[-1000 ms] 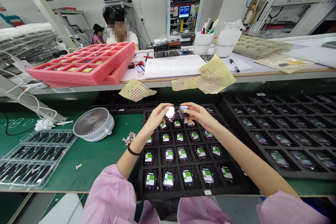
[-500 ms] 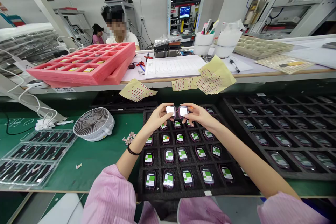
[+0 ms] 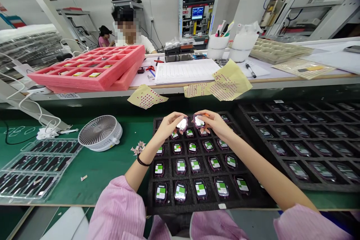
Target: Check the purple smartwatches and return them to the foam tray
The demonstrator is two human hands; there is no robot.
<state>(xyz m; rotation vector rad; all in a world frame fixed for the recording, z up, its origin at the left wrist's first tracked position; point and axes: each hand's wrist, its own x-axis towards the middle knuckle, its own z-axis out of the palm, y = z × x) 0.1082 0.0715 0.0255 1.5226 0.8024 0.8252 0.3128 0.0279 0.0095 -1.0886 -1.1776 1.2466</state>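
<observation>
My left hand (image 3: 170,126) is closed on a smartwatch body (image 3: 182,123) with a bright white screen, its thumb over the face. In my right hand (image 3: 214,123) is a second, purple-edged watch body (image 3: 199,121), its screen lit white. A small gap separates the two watches. Both hands are above the far rows of a black foam tray (image 3: 186,204). Rows of watch bodies lie in the tray's compartments, most with green-and-white screens, such as one watch (image 3: 201,189) in the nearest row.
Right of the tray stands another black foam tray (image 3: 302,185) with darker-screened watches. On the left are a white fan (image 3: 100,133), small paper bits (image 3: 138,147) and a clear plastic tray (image 3: 36,168). Pink foam trays (image 3: 92,71) rest on the shelf, with a person (image 3: 131,32) behind.
The two watches have moved slightly apart and tilted; the left one has dropped a little. The person across the shelf has shifted slightly right.
</observation>
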